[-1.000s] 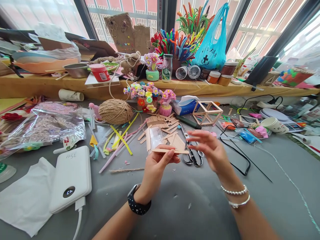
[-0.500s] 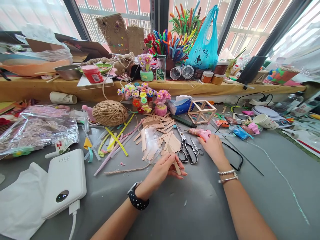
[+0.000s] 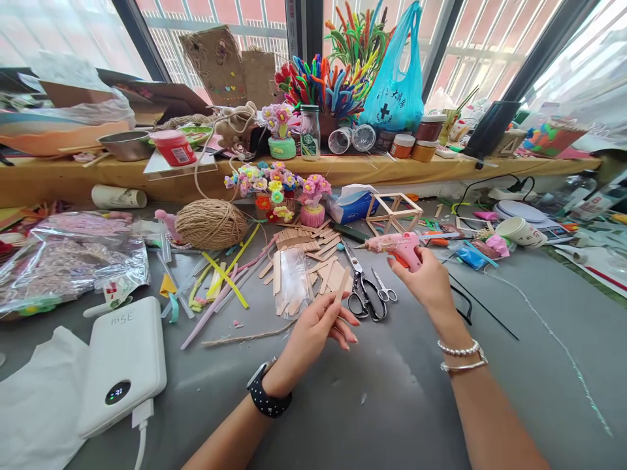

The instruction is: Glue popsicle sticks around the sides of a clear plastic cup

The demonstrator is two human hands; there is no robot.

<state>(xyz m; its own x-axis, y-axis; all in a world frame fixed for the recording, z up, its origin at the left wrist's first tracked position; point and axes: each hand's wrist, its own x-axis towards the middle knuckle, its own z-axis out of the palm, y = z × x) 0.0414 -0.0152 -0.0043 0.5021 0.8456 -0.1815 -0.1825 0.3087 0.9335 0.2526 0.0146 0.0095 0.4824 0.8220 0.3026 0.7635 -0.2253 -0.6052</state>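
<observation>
Between thumb and fingers my left hand [image 3: 321, 321] pinches a flat wooden craft stick [image 3: 342, 284], which points up and slightly right. My right hand [image 3: 427, 279] is wrapped round the handle of a pink hot glue gun [image 3: 399, 245], held above the table with its nozzle toward the left. Black-handled scissors [image 3: 366, 292] and a smaller silver pair [image 3: 385, 287] lie between the hands. Loose craft sticks [image 3: 321, 251] are heaped beyond my left hand, with a clear plastic bag [image 3: 292, 277] on them. Behind the glue gun stands an open frame of sticks [image 3: 394, 210].
A twine ball [image 3: 211, 224], yellow strips [image 3: 226, 282] and clear tubes lie left of the stick heap. A white power bank [image 3: 128, 365] with a cable sits at the near left. Fuzzy flower pots [image 3: 313, 210] and a tissue pack [image 3: 351, 205] stand before the cluttered sill [image 3: 294, 175].
My right hand has lifted the glue gun off the table. The craft stick in my left hand has turned from pointing down toward me to pointing upward.
</observation>
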